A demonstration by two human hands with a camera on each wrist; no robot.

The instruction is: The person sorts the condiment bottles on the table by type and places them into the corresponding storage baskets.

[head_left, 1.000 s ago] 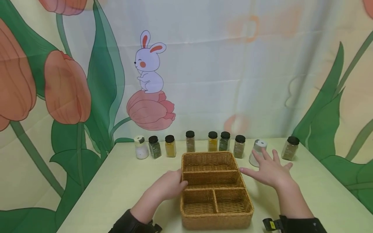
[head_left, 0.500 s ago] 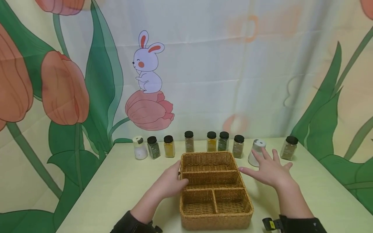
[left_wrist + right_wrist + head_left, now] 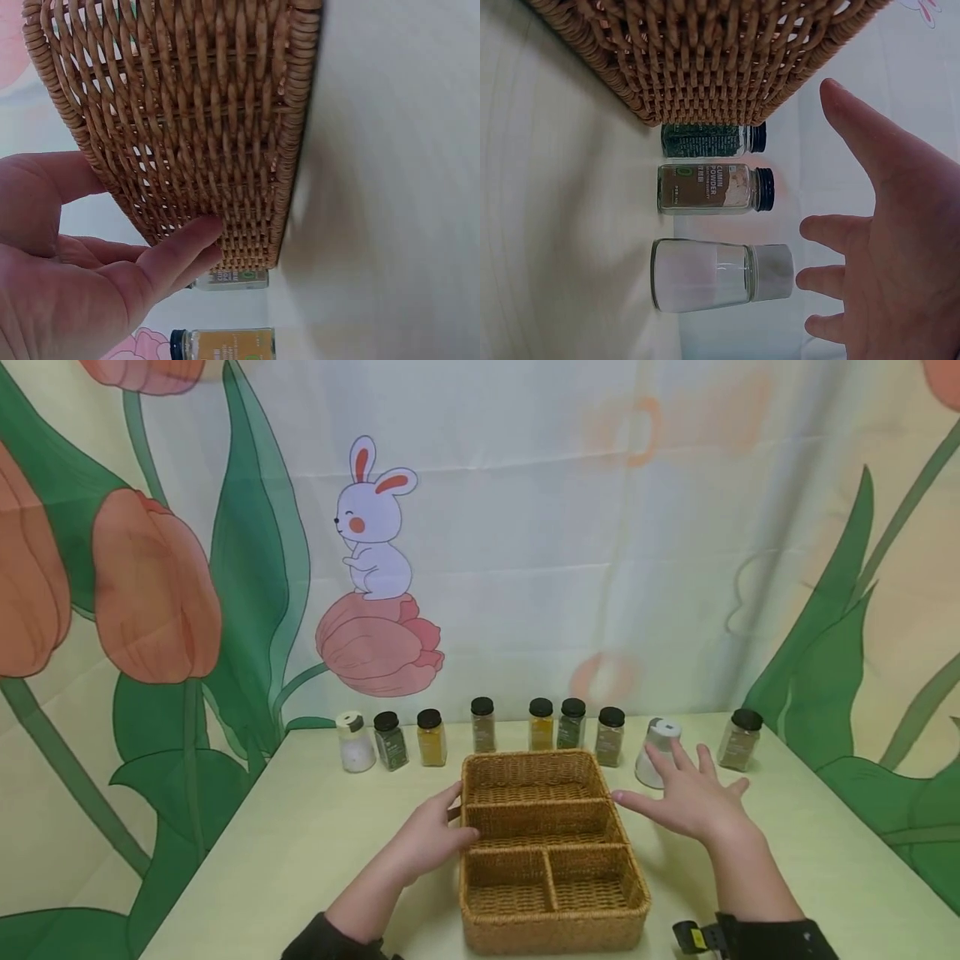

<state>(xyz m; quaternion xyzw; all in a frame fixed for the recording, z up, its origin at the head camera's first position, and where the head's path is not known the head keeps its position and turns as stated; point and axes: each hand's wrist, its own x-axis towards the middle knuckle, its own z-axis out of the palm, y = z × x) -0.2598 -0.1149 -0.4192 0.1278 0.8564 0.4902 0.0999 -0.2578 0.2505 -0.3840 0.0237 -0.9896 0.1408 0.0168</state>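
A woven wicker basket (image 3: pixel 553 935) with several compartments sits on the table. My left hand (image 3: pixel 427 835) holds its left side wall. In the left wrist view the thumb (image 3: pixel 71 174) crosses the rim, its tip hidden behind the weave, while a finger (image 3: pixel 184 244) lies on the outer wall. My right hand (image 3: pixel 693 793) is spread at the other side, thumb tip close to the right rim and holding nothing. A white-capped glass shaker (image 3: pixel 660 752) stands just beyond its fingers; the right wrist view shows a gap between that shaker (image 3: pixel 705 274) and the fingertips.
Along the back stand black-capped spice jars: green (image 3: pixel 391 743), yellow (image 3: pixel 432 739), brown (image 3: pixel 483 727), yellow (image 3: pixel 541 727), green (image 3: pixel 572 727), and cumin powder (image 3: pixel 611 739). Another brown jar (image 3: pixel 740 742) is far right. A second white shaker (image 3: pixel 355 743) stands left. A printed curtain (image 3: pixel 525 568) hangs behind.
My left hand has loosened its close grip on the basket's side, its fingers now spread further along the wall. The right hand stays put. The head view has shifted slightly.
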